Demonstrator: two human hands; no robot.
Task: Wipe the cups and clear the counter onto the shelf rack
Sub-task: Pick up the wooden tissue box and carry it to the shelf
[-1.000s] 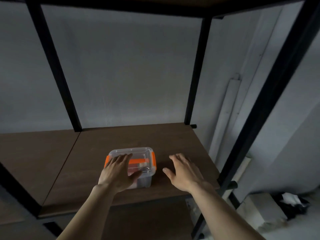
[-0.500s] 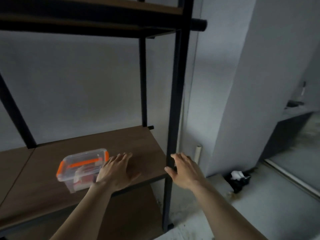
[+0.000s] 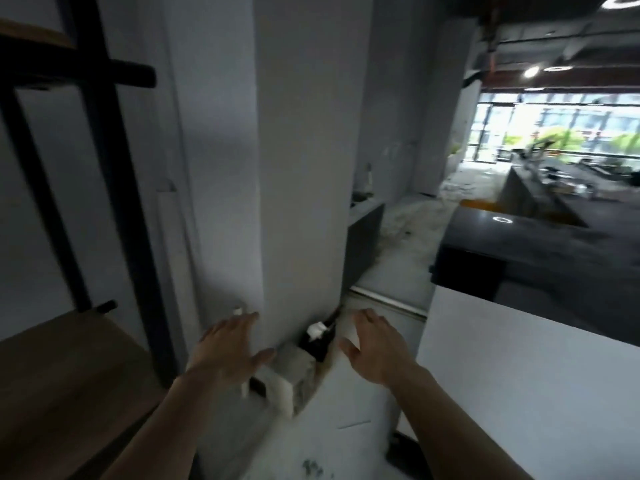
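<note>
My left hand point(image 3: 228, 351) and my right hand point(image 3: 375, 348) are both held out in front of me, fingers spread, holding nothing. The shelf rack point(image 3: 114, 202) with its black metal posts and brown wooden board point(image 3: 59, 372) stands at the left edge of the view. A dark counter point(image 3: 540, 258) with a white side panel lies to the right. No cups show in this blurred frame, and the plastic box is out of view.
A grey wall pillar point(image 3: 298, 168) stands straight ahead. At its foot lie a grey block point(image 3: 291, 372) and a black bag point(image 3: 318, 341) with white scraps. A corridor with a pale floor point(image 3: 405, 244) runs between pillar and counter toward bright windows.
The view has swung right, away from the shelf. The clear box with orange clips, which my left hand let go on the shelf board, is no longer in view. Both hands stay empty.
</note>
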